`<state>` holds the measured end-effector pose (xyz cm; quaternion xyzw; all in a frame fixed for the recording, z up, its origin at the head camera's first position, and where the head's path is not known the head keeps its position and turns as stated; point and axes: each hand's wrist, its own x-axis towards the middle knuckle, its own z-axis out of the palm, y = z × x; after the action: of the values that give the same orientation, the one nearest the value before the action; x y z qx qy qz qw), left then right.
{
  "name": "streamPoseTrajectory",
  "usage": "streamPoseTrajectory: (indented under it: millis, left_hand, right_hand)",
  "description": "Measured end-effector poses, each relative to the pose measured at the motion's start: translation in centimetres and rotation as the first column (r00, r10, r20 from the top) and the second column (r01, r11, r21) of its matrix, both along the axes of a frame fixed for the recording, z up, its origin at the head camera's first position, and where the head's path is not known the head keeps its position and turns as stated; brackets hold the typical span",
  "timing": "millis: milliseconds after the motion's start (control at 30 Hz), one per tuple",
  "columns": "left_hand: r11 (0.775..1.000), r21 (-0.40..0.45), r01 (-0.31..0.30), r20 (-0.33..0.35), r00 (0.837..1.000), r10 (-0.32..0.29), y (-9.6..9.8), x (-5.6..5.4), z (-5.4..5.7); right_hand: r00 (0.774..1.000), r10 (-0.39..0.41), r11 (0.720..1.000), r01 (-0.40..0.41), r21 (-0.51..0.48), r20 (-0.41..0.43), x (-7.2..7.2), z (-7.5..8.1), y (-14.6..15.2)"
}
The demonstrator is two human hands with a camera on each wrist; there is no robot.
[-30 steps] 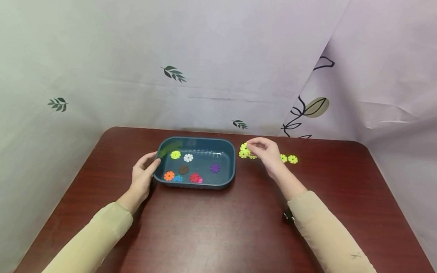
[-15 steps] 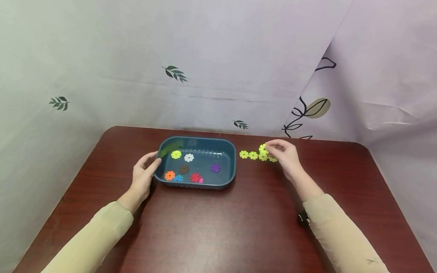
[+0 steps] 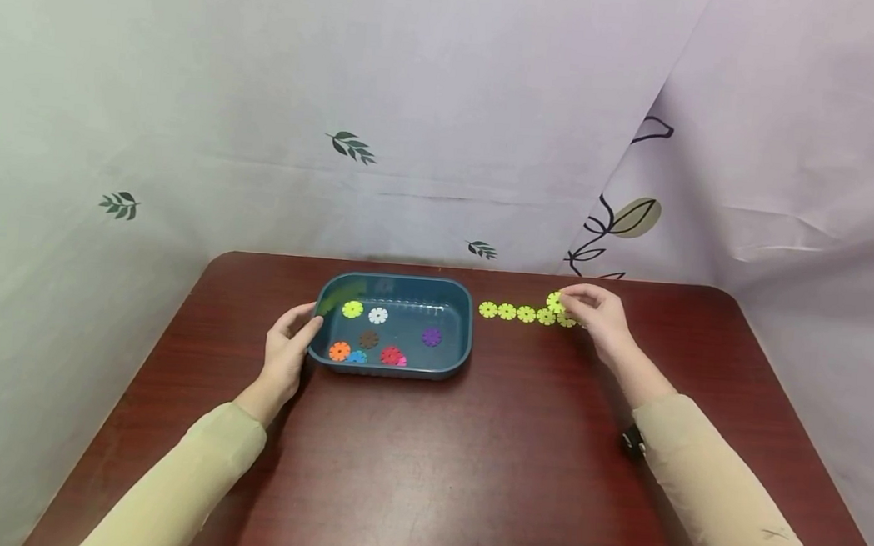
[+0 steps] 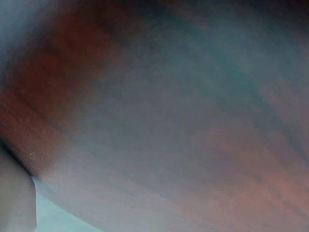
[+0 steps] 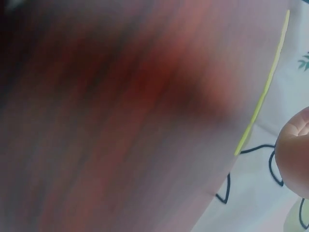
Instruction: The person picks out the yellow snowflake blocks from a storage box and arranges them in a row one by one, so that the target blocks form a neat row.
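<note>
My left hand (image 3: 287,349) grips the left end of a dark blue plastic tray (image 3: 382,368), thumb over the rim and fingers at the outer wall. In the head view my right hand (image 3: 601,316) pinches a yellow flower-shaped plastic disc (image 3: 554,302) between thumb and fingertips. This disc overlaps a row of similar yellow discs (image 3: 506,311) lying side by side right of the tray. My right fingers hide the row's right end. The right wrist view shows the row edge-on as a thin yellow line (image 5: 263,92), with part of my hand (image 5: 295,154) at the edge.
Inside the tray lie several loose discs, among them a yellow one (image 3: 352,310), a white one (image 3: 378,315), a brown one (image 3: 369,340), an orange one (image 3: 339,351) and a purple one (image 3: 431,337). A patterned cloth (image 3: 410,221) hangs behind the reddish-brown table (image 3: 425,473).
My right hand has moved rightward along the row with the pinched yellow disc, uncovering more of the row's left part. My left hand and the tray have stayed in place.
</note>
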<state>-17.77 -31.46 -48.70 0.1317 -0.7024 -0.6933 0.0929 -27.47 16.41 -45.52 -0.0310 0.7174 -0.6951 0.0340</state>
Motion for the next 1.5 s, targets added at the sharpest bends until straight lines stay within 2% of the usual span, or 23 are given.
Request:
streamPoseTrajectory:
  millis: [200, 533, 833, 1067, 1267, 1333, 1500]
  left_hand:
    - [1.0, 0.002, 0.006, -0.001, 1.0, -0.006, 0.0, 0.1, 0.2]
    - [1.0, 0.008, 0.009, -0.019, 1.0, -0.009, 0.0, 0.2, 0.2]
    - [1.0, -0.008, 0.001, -0.004, 1.0, -0.001, 0.0, 0.0, 0.0]
    - [1.0, -0.011, 0.009, 0.005, 1.0, -0.009, -0.1, -0.1, 0.0]
    - [1.0, -0.002, 0.003, -0.006, 1.0, -0.003, 0.0, 0.0, -0.1]
    - [1.0, 0.008, 0.001, -0.009, 1.0, 0.0, 0.0, 0.0, 0.0]
    - [1.0, 0.004, 0.002, -0.007, 1.0, -0.002, 0.0, 0.0, 0.1]
  right_hand:
    - [0.999, -0.027, 0.999, 0.028, -0.026, 0.019, -0.1, -0.1, 1.7]
    - [0.999, -0.042, 0.995, 0.042, -0.085, -0.005, 0.0, -0.4, 4.5]
    - [0.997, -0.063, 0.997, 0.065, -0.052, 0.043, 0.0, -0.6, 7.3]
    - [0.994, -0.069, 0.994, 0.061, 0.096, 0.083, -0.1, -1.0, 8.5]
    - [0.991, -0.068, 0.97, 0.039, 0.24, 0.117, -0.1, -1.4, 8.9]
    - [0.991, -0.066, 0.965, 0.034, 0.259, 0.118, 0.0, -1.4, 9.1]
    - [0.994, -0.062, 0.939, 0.028, 0.342, 0.087, -0.1, -1.6, 9.1]
